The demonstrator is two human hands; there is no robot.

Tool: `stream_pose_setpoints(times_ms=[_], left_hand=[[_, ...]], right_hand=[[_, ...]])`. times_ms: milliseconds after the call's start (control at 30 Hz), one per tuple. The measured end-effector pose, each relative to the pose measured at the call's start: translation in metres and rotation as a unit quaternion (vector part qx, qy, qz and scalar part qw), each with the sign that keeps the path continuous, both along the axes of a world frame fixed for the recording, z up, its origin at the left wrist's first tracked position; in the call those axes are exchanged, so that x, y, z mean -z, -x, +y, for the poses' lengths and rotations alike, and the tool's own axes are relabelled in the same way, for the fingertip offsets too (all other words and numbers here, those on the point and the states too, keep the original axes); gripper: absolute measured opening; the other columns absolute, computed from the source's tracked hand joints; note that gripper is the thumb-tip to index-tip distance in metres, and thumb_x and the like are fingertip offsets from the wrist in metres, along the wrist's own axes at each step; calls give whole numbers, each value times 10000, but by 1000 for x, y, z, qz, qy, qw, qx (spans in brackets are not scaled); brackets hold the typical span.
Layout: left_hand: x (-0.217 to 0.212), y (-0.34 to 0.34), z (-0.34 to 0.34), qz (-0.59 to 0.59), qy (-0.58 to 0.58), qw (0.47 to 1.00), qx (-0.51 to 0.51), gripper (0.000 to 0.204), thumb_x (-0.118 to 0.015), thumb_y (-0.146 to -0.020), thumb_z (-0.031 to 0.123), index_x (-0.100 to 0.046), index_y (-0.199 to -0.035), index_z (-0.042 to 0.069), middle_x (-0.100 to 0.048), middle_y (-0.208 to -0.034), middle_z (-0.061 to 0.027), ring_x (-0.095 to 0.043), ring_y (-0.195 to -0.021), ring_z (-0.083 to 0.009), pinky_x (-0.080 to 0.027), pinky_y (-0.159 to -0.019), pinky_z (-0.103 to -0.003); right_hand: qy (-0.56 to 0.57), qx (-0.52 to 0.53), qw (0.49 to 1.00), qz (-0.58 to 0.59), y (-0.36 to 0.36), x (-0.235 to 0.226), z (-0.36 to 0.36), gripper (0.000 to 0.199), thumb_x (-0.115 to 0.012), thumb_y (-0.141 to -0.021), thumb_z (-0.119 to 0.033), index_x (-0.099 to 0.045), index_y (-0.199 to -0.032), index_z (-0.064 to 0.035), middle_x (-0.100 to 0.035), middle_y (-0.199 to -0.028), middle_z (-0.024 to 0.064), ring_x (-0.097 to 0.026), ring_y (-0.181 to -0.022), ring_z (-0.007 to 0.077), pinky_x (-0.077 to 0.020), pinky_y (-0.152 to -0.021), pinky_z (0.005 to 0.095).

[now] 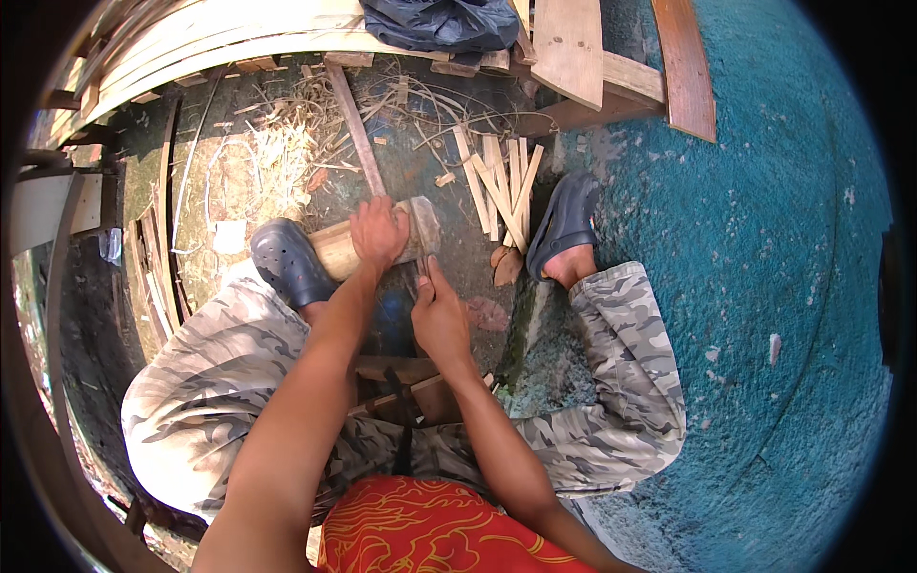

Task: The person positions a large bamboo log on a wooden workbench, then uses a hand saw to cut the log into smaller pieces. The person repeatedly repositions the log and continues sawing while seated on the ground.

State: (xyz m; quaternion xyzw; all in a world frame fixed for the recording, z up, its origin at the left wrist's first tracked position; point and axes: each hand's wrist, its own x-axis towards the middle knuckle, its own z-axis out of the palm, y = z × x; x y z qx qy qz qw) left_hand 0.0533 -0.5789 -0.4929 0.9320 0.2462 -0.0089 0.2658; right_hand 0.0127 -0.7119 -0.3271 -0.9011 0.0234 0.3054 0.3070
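A long wooden strip [354,129] runs from the far planks toward me, over a short pale log [334,250] lying crosswise between my feet. My left hand [379,232] is closed over the strip and presses down on the log, near its greyish end [423,225]. Just nearer and to the right, my right hand [439,320] is closed, its thumb stretched along a thin dark piece. Most of that piece hides in the fingers; I cannot tell whether it is the strip's near end or a tool.
Shavings [291,143] litter the floor ahead. Several cut sticks [501,186] lie beside my right shoe [565,224]; my left shoe [287,260] touches the log. Planks [239,33] and a dark plastic bag [439,21] line the far side. A rough blue surface [774,248] spreads right.
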Motion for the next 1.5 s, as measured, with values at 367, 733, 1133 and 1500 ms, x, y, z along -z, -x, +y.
stream_pose_setpoints(times_ms=[367, 733, 1133, 1500], left_hand=[[-38, 31, 1, 377, -74, 902, 196, 1335, -864, -719, 530, 43, -1640, 197, -78, -1703, -155, -115, -1556, -423, -221, -1125, -775], [-35, 16, -6, 445, -16, 886, 129, 944, -573, -985, 183, 102, -1638, 284, 69, -1709, -167, 30, -1539, -509, -237, -1022, -861], [-23, 19, 12, 405, -6, 893, 196, 867, -502, -990, 158, 63, -1647, 183, -44, -1693, -246, -57, -1547, -492, -124, -1144, -766], [-17, 33, 2, 356, -79, 908, 205, 764, -475, -1028, 206, -33, -1650, 188, -168, -1669, -245, -191, -1520, -485, -214, -1078, -808]], right_hand=[[-273, -13, 962, -17, 9, -14, -31, 749, -713, -943, -155, -340, -1586, -72, -620, -1379, 146, -607, -1205, 194, -479, -997, 313], [-131, 2, 986, -107, 40, -52, -48, 454, -647, -967, -109, -586, -1412, -39, -688, -1262, 234, -677, -1178, 285, -494, -996, 337], [-119, -6, 989, -82, 73, -98, -56, 474, -613, -967, -41, -537, -1433, 1, -656, -1238, 296, -638, -1138, 444, -551, -903, 411], [-98, -35, 990, -97, 13, -14, -14, 515, -613, -935, -36, -530, -1443, -43, -672, -1159, 303, -646, -1062, 454, -575, -803, 415]])
